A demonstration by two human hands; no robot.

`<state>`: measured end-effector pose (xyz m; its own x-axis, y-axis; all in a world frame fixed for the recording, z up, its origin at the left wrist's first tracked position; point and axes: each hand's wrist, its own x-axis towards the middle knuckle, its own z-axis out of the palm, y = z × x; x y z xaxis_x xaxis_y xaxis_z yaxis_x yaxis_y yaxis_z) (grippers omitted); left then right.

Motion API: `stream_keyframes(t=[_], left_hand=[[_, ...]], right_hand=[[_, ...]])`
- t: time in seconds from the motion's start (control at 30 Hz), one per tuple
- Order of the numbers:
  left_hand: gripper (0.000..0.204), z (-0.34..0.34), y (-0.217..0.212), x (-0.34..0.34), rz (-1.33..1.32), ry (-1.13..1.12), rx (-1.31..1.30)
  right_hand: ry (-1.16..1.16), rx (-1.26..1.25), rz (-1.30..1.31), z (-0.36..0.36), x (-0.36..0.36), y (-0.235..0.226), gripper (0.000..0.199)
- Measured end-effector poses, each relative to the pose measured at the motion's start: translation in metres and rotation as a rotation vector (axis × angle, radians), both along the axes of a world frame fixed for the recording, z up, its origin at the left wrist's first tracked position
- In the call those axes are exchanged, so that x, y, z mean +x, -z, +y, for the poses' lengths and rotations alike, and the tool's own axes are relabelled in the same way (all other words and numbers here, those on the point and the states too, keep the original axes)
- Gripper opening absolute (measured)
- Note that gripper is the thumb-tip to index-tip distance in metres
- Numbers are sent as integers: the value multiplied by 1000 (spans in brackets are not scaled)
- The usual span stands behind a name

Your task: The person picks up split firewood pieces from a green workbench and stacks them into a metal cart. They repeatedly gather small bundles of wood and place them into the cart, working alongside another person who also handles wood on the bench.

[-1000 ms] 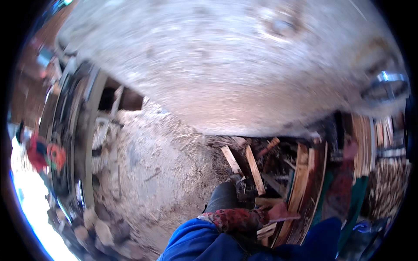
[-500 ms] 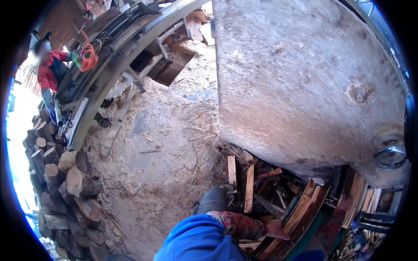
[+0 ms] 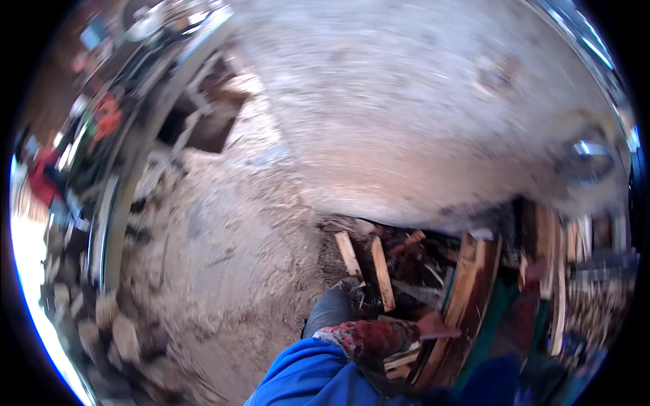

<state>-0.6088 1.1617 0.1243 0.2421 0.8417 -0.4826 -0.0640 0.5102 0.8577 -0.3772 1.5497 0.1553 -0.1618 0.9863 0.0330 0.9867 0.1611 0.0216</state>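
Observation:
My left hand (image 3: 439,326), below a red patterned cuff and blue sleeve, rests with fingers stretched out on the long split wood slabs (image 3: 467,291). These slabs stand on edge in a slanting bundle. At the lower right, my right hand (image 3: 535,271) is beside upright boards (image 3: 547,237); a thin pale strip of wood (image 3: 559,304) runs down just right of it. Blur hides how its fingers are placed. Between my arms, a green surface (image 3: 497,304) shows beneath.
A big pale panel with a round metal handle (image 3: 586,162) fills the upper right. Two short wood pieces (image 3: 382,274) lie near my boot (image 3: 332,308). Stacked logs (image 3: 122,335) are at lower left, a long rail bench (image 3: 145,128) and a person in red (image 3: 44,177) at upper left.
The whole view has swung and blurred, with the bench and person farther left. My left hand sits slightly higher in view on the slabs; my right hand is higher beside the boards.

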Motion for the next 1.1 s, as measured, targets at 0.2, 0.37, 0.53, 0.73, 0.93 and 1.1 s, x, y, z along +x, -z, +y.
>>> stream_keyframes(t=[0.2, 0.37, 0.53, 0.73, 0.93, 1.1], left_hand=[[41, 4, 22, 2, -60, -134, 16], [45, 9, -10, 8, -121, -172, 105], [41, 4, -12, 7, -60, -121, 71], [34, 3, -5, 10, -215, -220, 77], [36, 9, -37, 4, -109, -158, 27], [37, 10, -30, 5, -93, -127, 6]], right_hand=[[-114, 219, 141, -18, -61, -32, 37], [-25, 125, 182, -45, -18, -64, 32], [-129, 60, 203, -75, -23, -77, 34], [-84, 210, 258, -83, -65, -85, 35], [17, 64, 165, -68, -86, -66, 44], [-39, 18, 194, -84, -76, -69, 34]])
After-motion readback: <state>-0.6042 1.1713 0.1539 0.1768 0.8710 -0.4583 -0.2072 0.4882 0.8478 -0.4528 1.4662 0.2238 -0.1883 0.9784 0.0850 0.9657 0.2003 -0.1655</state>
